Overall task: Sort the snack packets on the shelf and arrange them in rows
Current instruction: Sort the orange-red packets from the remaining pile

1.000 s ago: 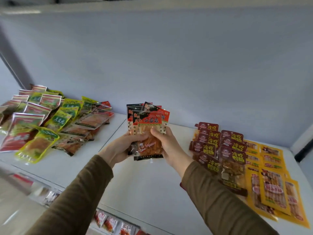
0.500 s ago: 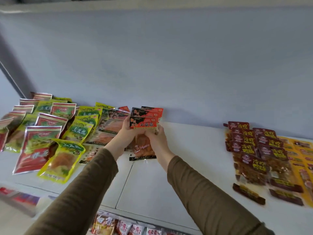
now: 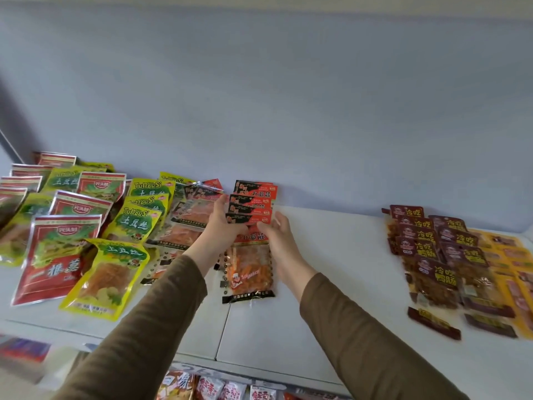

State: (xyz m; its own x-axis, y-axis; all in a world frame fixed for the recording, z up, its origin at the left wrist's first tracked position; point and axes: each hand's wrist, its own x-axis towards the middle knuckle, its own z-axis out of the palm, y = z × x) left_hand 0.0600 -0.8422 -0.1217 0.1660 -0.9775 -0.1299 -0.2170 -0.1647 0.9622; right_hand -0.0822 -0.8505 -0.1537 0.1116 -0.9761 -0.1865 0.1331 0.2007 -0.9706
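Shelf (image 3: pixel 331 284), white | orange-red packets (image 3: pixel 251 249), fanned row at centre, lying on shelf | left hand (image 3: pixel 223 223) pinching row's upper headers from 9 o'clock | right hand (image 3: pixel 277 241) loosely curled at 3 o'clock edge, grasp unclear | green-yellow and red packets (image 3: pixel 86 226) at 9 o'clock | maroon packets (image 3: pixel 432 249) at 3 o'clock

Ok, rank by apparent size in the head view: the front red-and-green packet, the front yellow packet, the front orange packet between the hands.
1. Front red-and-green packet, largest.
2. Front yellow packet, slightly smaller; nearness may exaggerate both.
3. Front orange packet, smallest, partly covered.
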